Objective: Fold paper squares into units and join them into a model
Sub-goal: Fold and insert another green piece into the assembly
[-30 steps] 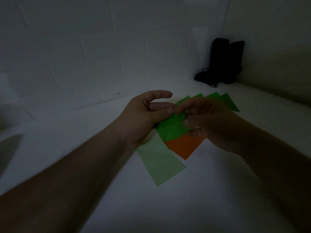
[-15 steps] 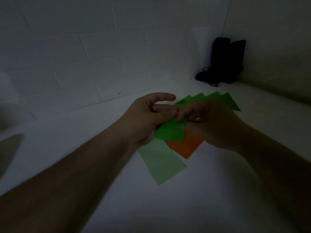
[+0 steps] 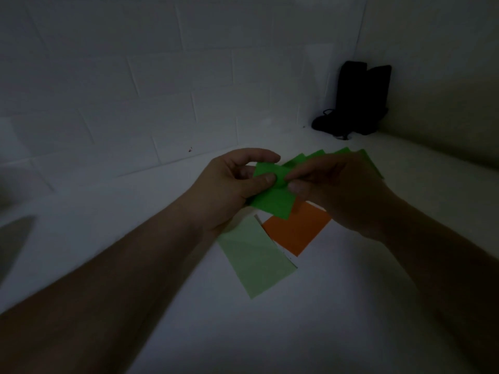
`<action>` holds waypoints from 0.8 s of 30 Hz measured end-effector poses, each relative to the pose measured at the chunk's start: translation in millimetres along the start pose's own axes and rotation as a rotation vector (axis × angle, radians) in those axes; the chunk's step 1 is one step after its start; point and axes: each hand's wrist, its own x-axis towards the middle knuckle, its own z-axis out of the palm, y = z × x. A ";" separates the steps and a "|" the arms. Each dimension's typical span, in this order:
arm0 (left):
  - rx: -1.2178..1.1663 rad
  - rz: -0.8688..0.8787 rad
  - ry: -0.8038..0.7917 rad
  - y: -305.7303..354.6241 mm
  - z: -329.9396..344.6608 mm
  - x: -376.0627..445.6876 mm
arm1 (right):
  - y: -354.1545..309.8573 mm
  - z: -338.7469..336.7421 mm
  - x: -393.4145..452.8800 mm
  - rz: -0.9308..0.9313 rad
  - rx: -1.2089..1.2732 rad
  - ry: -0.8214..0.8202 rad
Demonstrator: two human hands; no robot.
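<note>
- A white tabletop [image 3: 310, 319] is seen, with a tiled wall along its far edge and a plain wall along its right edge.
- A dark bag [image 3: 359, 101] is stood in the far right corner of the tabletop.
- A pale green sheet [image 3: 256, 260] is laid flat near the middle of the tabletop. An orange sheet [image 3: 297, 230] is laid just beside it, on its right.
- More green pieces [image 3: 318, 155] are spread out behind the hands, partly hidden.
- A bright green paper [image 3: 272, 201] is held up above the flat sheets, between both hands.
- The paper is pinched by the left hand [image 3: 229, 190], with the thumb pressed on its top.
- The paper is pinched on the other side by the right hand [image 3: 340, 193], fingers curled round it.
- The paper is judged to be very light, thin and bendy. It could be torn or creased wrongly if pulled hard.
- It is best taken by its edges and corners, with fingertips close to the fold line.
- The fold being made cannot be told in the dim light.
</note>
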 end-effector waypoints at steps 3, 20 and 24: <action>0.096 0.049 0.022 -1.5 0.6 0.6 | 0.9 -0.6 1.6 0.057 0.124 0.009; 0.145 0.160 0.025 -4.2 12.4 -5.9 | 5.6 4.3 1.8 0.033 0.181 0.112; 0.143 0.179 0.051 -4.2 13.2 -4.5 | 1.7 4.2 0.8 0.059 0.272 0.096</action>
